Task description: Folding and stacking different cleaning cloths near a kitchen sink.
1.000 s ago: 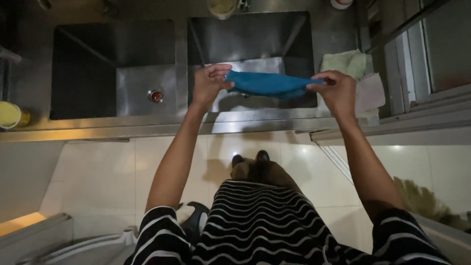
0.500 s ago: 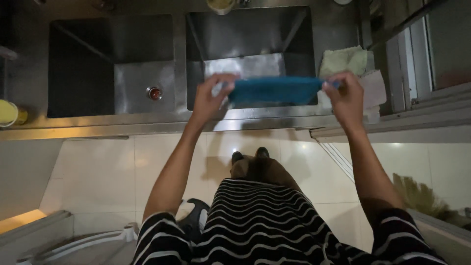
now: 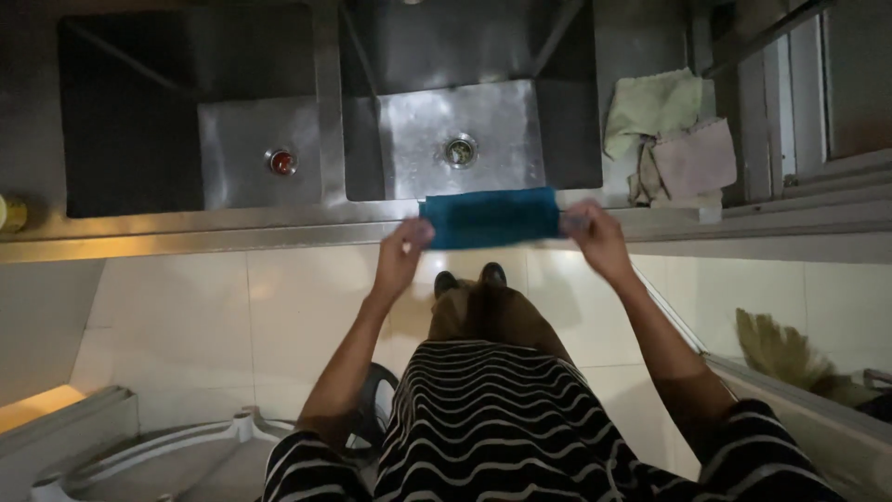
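1. Head view, the hold: my left hand [image 3: 401,253] and right hand [image 3: 595,237] each pinch one end of a blue cloth [image 3: 490,217]. Each grip is closed tight on its corner, fingers and thumb together, and the cloth is stretched flat and level between them.

2. Head view, where the cloth is: it hangs in the air between my two grips, just over the front edge of the steel bench [image 3: 232,232], on the near side of the right sink basin [image 3: 465,139]. It looks clear of the steel, though I cannot be sure.

3. Head view, the step: I judge this to be the straightening or folding of the cloth. A fold would call for bringing one grip across to the other with both pinches kept firm, so the corners meet.

4. Head view, edges and room: beyond my grips lie the two basins, the left basin [image 3: 186,139] well off to the left. Past my right grip a pale green cloth [image 3: 650,102] and a pinkish cloth [image 3: 692,158] sit on the bench. Below my grips the tiled floor [image 3: 279,307] is open, with my shoes [image 3: 469,277] directly under the cloth.
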